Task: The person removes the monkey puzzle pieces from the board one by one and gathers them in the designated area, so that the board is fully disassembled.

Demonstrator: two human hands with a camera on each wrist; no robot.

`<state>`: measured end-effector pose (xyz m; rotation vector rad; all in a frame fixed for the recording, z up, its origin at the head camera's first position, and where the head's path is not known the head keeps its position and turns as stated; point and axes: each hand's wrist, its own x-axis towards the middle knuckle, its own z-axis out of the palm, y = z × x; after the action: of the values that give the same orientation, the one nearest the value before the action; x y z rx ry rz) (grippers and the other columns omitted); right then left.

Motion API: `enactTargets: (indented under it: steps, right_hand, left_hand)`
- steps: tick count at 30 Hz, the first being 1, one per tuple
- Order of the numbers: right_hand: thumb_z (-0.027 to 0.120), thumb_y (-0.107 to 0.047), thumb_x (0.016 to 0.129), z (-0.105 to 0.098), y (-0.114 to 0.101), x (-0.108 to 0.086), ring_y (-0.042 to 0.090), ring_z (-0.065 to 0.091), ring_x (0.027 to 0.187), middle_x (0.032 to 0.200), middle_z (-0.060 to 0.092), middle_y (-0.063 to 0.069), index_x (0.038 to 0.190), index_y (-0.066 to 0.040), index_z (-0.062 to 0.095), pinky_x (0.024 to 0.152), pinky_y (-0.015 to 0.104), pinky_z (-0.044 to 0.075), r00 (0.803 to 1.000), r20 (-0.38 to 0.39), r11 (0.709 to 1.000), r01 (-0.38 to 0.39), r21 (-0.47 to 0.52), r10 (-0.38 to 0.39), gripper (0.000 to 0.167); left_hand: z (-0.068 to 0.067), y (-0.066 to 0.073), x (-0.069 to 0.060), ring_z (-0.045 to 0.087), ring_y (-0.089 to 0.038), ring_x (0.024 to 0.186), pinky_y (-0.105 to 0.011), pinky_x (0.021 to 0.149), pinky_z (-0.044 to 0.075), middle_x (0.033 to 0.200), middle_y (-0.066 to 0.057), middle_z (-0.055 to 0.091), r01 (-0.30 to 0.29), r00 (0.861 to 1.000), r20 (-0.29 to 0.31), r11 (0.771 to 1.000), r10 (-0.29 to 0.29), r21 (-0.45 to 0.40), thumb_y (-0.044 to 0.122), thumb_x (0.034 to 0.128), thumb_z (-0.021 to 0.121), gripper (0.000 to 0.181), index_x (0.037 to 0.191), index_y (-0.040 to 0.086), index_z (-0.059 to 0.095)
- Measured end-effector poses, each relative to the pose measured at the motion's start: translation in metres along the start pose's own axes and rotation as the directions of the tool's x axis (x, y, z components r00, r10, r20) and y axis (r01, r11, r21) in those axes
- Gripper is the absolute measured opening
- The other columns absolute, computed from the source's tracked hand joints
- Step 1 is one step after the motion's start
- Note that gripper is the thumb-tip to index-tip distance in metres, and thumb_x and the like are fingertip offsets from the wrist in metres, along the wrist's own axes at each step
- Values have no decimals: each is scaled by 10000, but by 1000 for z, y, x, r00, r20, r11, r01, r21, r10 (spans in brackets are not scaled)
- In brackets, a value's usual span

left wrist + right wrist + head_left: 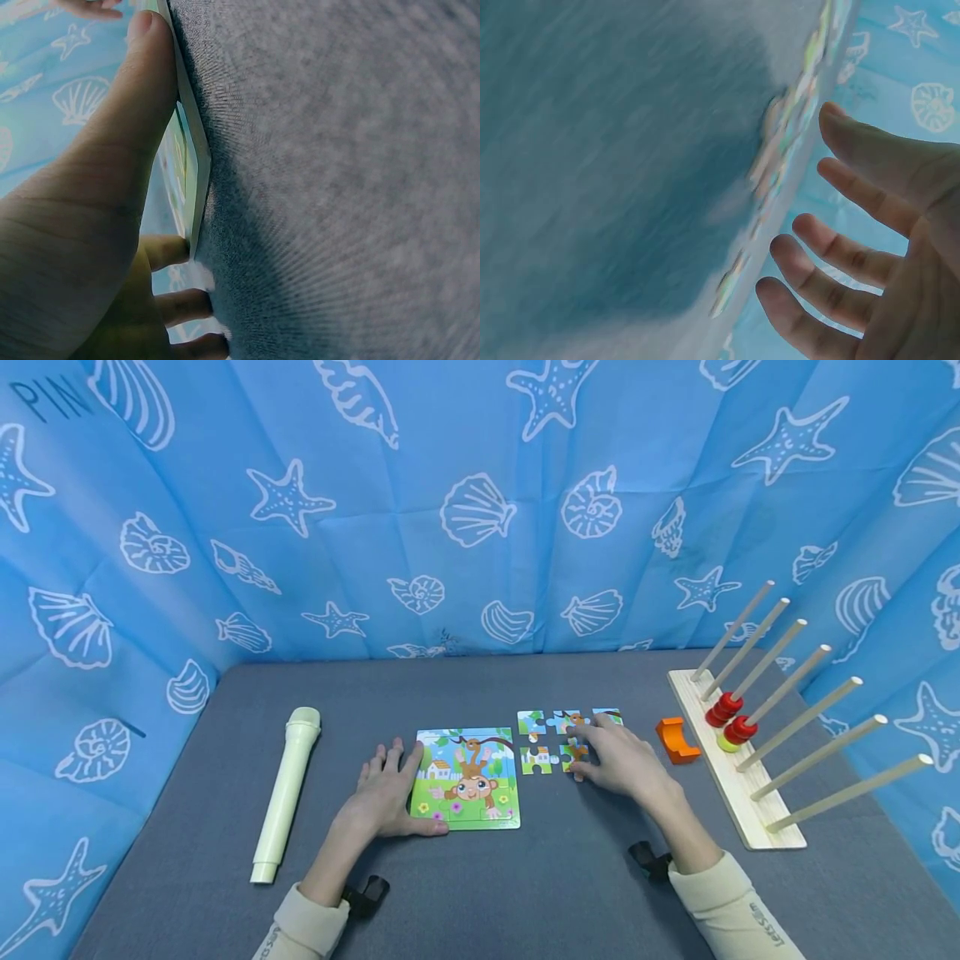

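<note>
A square monkey jigsaw puzzle [472, 814] lies flat on the grey table. My left hand [384, 797] rests at its left side with fingers spread, the thumb on the near edge of the board. In the left wrist view that thumb [150, 67] lies along the board's rim. Several loose puzzle pieces [536, 762] lie to the right of the board. Above the right-hand ones is my right hand [618, 757], partly covering them. The right wrist view shows its fingers loosely bent and apart, holding nothing, with the pieces [776, 142] beyond on the table.
A pale green toy microphone [283, 797] lies at the left. On the right stand a wooden peg board [780, 837] with upright pegs and red and yellow rings, and an orange curved block [677, 742]. A blue shell-print curtain [480, 568] hangs behind the table.
</note>
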<state>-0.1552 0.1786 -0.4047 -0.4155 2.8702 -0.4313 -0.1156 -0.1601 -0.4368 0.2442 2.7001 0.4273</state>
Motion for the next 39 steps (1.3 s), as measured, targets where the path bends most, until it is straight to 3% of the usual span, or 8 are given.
enactTargets:
  steps: [9, 12, 19, 25, 39]
  right_hand:
    - [815, -257, 884, 3, -26, 1, 337, 633, 1049, 1316, 618, 207, 1365, -91, 650, 835, 569, 576, 994, -28, 993, 106, 49, -105, 535]
    - [818, -261, 881, 5, -36, 2, 352, 637, 1102, 1336, 615, 204, 1368, -101, 651, 866, 579, 571, 992, -25, 990, 129, 58, -127, 539]
    - [822, -258, 878, 12, -57, 6, 219, 590, 915, 1199, 633, 120, 1345, -144, 677, 686, 386, 518, 988, 1, 984, 155, 91, -155, 502]
    - [821, -242, 881, 19, -75, 10, 188, 555, 862, 1138, 618, 96, 1335, -136, 682, 691, 358, 479, 976, 23, 972, 216, 96, -219, 487]
    - [821, -233, 882, 30, -92, 17, 196, 523, 868, 1173, 592, 75, 1332, -181, 680, 598, 327, 409, 975, 55, 973, 208, 104, -214, 475]
  left_hand:
    - [0, 1, 0, 116, -574, 1540, -700, 1225, 191, 1677, -328, 118, -4, 1000, 3, 1000, 4, 4, 641, 743, 829, 1255, 1646, 72, 169]
    - [0, 0, 0, 120, -575, 1539, -701, 1223, 197, 1676, -329, 122, -6, 1000, -1, 1000, 6, 0, 639, 740, 832, 1257, 1645, 72, 170]
    - [-1, 0, 0, 114, -571, 1542, -698, 1226, 190, 1678, -327, 114, -3, 1000, 3, 1000, 3, 2, 647, 741, 827, 1263, 1647, 75, 160]
    - [0, 0, 1, 120, -567, 1543, -701, 1222, 199, 1680, -324, 115, 2, 1000, 1, 1000, -2, 7, 657, 733, 828, 1269, 1648, 80, 163]
    - [0, 1, 3, 122, -564, 1545, -696, 1223, 204, 1680, -322, 116, 19, 1000, 12, 1000, -20, 20, 669, 734, 821, 1275, 1649, 81, 157]
